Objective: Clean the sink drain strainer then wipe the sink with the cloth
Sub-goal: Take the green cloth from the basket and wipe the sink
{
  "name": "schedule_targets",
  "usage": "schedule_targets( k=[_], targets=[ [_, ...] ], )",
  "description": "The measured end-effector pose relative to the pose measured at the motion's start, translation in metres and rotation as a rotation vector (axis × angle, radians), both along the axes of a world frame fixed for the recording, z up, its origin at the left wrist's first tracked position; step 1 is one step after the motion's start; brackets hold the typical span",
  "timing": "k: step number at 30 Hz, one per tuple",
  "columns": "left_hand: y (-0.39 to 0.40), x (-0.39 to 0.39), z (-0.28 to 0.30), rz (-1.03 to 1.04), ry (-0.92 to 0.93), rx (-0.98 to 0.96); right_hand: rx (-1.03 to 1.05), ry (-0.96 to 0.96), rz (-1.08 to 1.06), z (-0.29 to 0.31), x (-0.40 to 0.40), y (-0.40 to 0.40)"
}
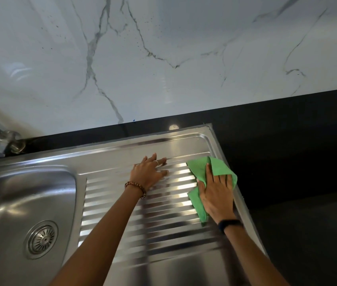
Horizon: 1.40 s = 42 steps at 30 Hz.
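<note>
Pressing flat, the right hand (217,198) spreads straight fingers over the green cloth (215,169) on the sink (29,190) drainboard; left hand (148,174) rests open beside. Cloth looks light, limp; palm pressure suits it. Strainer (42,238) sits in the basin.

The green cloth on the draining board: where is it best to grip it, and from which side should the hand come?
Grip the green cloth at its bunched far corner, which stands up in a fold beyond the right hand. Come from above with the fingers; the rest lies flat under the palm on the ribbed draining board, so probably little else can be pinched.
</note>
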<state>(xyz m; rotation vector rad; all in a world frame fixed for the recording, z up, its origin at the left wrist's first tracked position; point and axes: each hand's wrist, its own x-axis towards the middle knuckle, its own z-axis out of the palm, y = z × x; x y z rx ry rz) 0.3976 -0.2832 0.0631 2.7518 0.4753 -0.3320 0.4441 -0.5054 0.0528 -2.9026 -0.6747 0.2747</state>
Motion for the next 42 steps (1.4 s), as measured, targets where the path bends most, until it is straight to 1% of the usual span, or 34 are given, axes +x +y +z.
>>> schedule_targets(
  k=[4, 6, 8, 11, 14, 16, 18, 20, 22, 25, 27, 29, 31, 36, 39, 42],
  targets=[
    [0.002, -0.004, 0.006, -0.083, 0.118, -0.010, 0.012, -0.017, 0.013, 0.002, 0.040, 0.032],
    [0.010, -0.020, 0.009, -0.082, 0.109, -0.001, 0.010, -0.012, 0.026, 0.002, 0.045, 0.037],
    [0.022, -0.049, 0.012, -0.036, 0.064, 0.009, 0.012, -0.035, 0.037, 0.002, 0.044, 0.034],
    [0.038, -0.107, 0.018, 0.083, -0.027, 0.013, 0.085, -0.084, 0.033, 0.006, 0.038, 0.030],
    [0.051, -0.153, 0.014, 0.268, -0.066, 0.049, 0.209, -0.045, 0.017, 0.005, 0.031, 0.036],
    [0.056, -0.174, 0.011, 0.421, -0.044, -0.006, 0.226, -0.012, 0.031, 0.002, 0.022, 0.046],
    [0.063, -0.187, 0.008, 0.513, -0.037, -0.109, 0.315, 0.014, 0.024, 0.002, 0.008, 0.061],
    [0.070, -0.199, 0.006, 0.570, -0.059, -0.218, 0.333, 0.031, 0.095, 0.000, -0.013, 0.087],
    [0.075, -0.209, 0.004, 0.619, -0.097, -0.285, 0.324, 0.054, 0.221, -0.004, -0.040, 0.122],
    [0.075, -0.220, -0.002, 0.635, -0.198, -0.386, 0.344, 0.079, 0.333, -0.007, -0.078, 0.177],
    [0.074, -0.226, -0.006, 0.658, -0.242, -0.503, 0.302, 0.057, 0.380, -0.007, -0.098, 0.208],
    [0.072, -0.229, -0.011, 0.675, -0.276, -0.558, 0.242, 0.018, 0.414, -0.009, -0.109, 0.230],
    [0.074, -0.230, -0.013, 0.664, -0.299, -0.557, 0.188, -0.015, 0.450, -0.012, -0.118, 0.249],
    [0.077, -0.233, -0.012, 0.634, -0.262, -0.487, 0.139, -0.027, 0.560, -0.016, -0.131, 0.283],
    [0.079, -0.235, -0.012, 0.637, -0.189, -0.431, 0.144, -0.007, 0.662, -0.017, -0.132, 0.285],
    [0.077, -0.235, -0.009, 0.642, -0.163, -0.410, 0.171, 0.019, 0.779, -0.016, -0.134, 0.279]
  ],
)
